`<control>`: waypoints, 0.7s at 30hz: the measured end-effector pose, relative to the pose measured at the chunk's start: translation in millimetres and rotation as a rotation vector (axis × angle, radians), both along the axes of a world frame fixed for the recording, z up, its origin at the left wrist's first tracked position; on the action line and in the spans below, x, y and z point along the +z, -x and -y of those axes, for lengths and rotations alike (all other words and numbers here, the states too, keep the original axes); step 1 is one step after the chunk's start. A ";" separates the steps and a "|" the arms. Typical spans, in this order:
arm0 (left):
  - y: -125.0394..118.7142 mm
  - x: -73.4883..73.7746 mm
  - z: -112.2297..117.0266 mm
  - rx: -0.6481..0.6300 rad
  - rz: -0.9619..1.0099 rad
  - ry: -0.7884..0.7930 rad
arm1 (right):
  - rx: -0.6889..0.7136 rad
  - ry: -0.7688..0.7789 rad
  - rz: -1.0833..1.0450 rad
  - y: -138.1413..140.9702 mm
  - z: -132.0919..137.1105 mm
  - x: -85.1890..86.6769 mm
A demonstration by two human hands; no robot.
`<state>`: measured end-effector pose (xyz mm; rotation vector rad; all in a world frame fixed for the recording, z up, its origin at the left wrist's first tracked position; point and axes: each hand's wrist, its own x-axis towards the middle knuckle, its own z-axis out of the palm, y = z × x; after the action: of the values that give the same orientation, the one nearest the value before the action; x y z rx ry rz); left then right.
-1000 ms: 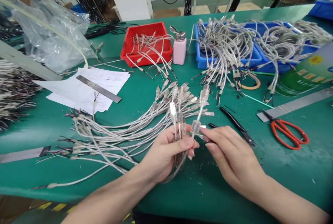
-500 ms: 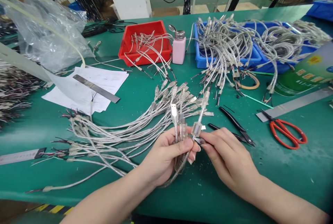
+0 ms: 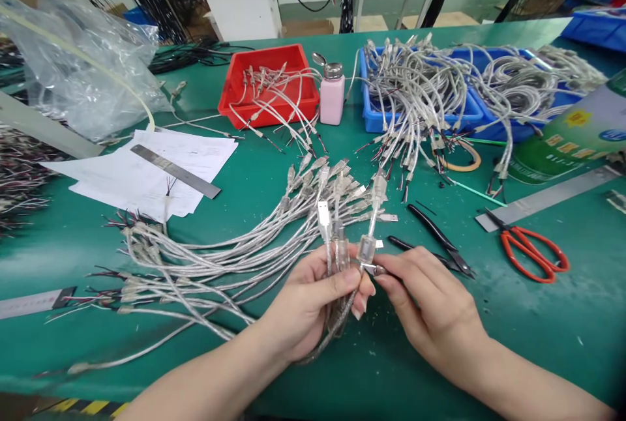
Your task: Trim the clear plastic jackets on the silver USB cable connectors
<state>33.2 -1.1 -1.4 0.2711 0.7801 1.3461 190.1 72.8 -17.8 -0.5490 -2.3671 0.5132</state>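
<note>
Left hand (image 3: 320, 297) grips silvery USB cables (image 3: 341, 253), thumb across; right hand (image 3: 433, 310) has fingers pinching 1 small shiny piece (image 3: 374, 269) right beside them!

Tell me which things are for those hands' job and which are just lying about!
Job, it seems:
USB cables in the left hand
small metal piece in the right hand

Probably just lying about:
red-handled scissors
black-handled cutters
steel ruler on papers
pink bottle

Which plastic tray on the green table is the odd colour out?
The red rectangular plastic tray, left of the pink metal-topped bottle; the other trays are blue.
</note>
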 end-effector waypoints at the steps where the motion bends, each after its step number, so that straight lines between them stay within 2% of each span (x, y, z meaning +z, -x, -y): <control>1: 0.1 0.4 -0.2 0.002 -0.005 0.010 | -0.011 -0.012 0.015 -0.4 0.0 -0.1; 8: -0.5 0.5 -0.3 -0.008 -0.020 0.056 | -0.092 -0.163 0.020 2.0 -5.6 1.6; 11: -0.8 -1.1 0.4 -0.005 -0.017 0.058 | -0.083 -0.103 0.010 1.0 -8.4 3.7; 15: 0.1 -2.5 0.2 -0.001 0.005 0.019 | 0.025 0.023 0.007 -1.4 -6.4 4.5; 21: 0.6 -2.5 -1.2 -0.005 0.036 0.038 | -0.002 0.027 0.060 -1.1 -2.8 1.1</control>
<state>32.6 0.2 -3.9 0.2181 0.7739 1.3267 191.3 75.6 -16.7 -0.5860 -2.4194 0.5353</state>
